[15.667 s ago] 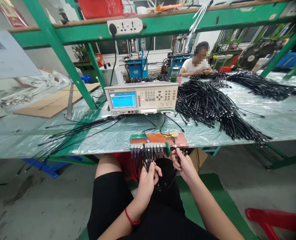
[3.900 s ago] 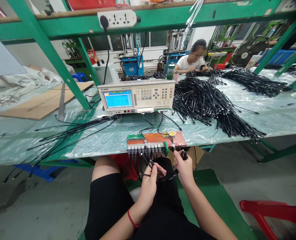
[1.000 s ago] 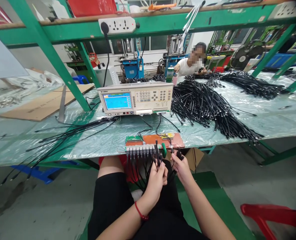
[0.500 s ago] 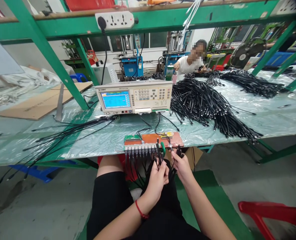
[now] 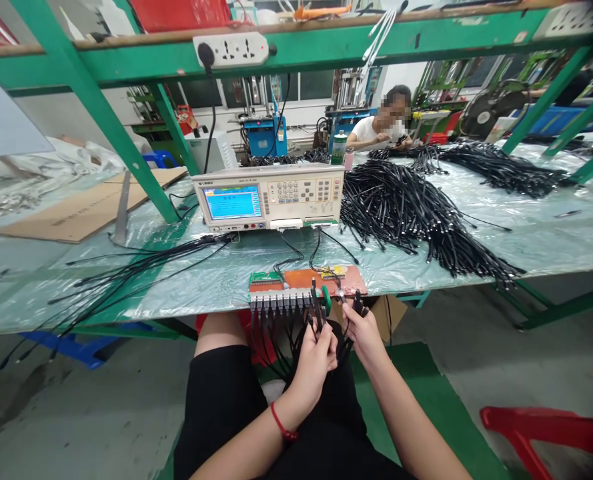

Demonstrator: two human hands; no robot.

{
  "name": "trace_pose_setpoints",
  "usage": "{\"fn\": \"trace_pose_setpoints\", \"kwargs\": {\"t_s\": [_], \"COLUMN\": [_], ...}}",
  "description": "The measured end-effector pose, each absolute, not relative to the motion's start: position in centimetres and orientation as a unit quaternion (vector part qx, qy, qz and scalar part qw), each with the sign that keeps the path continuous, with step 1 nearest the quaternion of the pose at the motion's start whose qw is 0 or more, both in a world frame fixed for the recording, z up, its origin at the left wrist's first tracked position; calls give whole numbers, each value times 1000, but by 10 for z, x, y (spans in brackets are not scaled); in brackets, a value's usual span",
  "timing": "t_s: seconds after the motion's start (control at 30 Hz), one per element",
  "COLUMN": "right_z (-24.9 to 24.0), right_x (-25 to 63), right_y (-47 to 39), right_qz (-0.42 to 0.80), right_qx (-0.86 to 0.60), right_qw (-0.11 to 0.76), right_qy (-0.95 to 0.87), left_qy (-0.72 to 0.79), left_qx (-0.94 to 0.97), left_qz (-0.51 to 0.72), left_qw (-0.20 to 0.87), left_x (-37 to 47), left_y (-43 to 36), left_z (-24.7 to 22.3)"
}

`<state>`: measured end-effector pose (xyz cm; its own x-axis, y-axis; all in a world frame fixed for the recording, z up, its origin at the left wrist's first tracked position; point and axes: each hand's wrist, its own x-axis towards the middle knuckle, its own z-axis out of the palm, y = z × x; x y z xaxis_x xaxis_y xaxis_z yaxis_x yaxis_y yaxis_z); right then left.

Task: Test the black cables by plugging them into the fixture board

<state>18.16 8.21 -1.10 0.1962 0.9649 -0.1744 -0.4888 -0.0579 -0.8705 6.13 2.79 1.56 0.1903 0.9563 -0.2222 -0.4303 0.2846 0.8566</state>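
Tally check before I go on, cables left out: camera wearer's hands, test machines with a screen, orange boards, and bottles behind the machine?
Hands: 2 (left hand, right hand)
Test machine: 1
Orange board: 1
Bottles: 2 (green bottle, pink bottle)
Total: 6

No wording is sharp enough to read with certainty. Small dark lettering runs along the upper left front of the tester (image 5: 271, 200), above its blue screen (image 5: 233, 202), which shows a larger line of characters over smaller, blurred rows. The keypad (image 5: 289, 191) carries tiny markings. Dark print stands near the front edge of the cardboard sheet (image 5: 93, 208), and pale marks sit on the green circuit board (image 5: 267, 277), all illegible.
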Motion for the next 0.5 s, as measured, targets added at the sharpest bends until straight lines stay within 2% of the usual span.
{"fn": "trace_pose_setpoints", "kwargs": {"t_s": [0.5], "right_z": [-1], "right_x": [179], "right_y": [81], "right_qz": [564], "right_qx": [-463], "right_qw": [634], "right_qy": [-256], "left_qy": [401], "left_qx": [332], "left_qz": [498], "left_qw": [694], "left_x": [61], "left_y": [27], "left_z": [14]}}
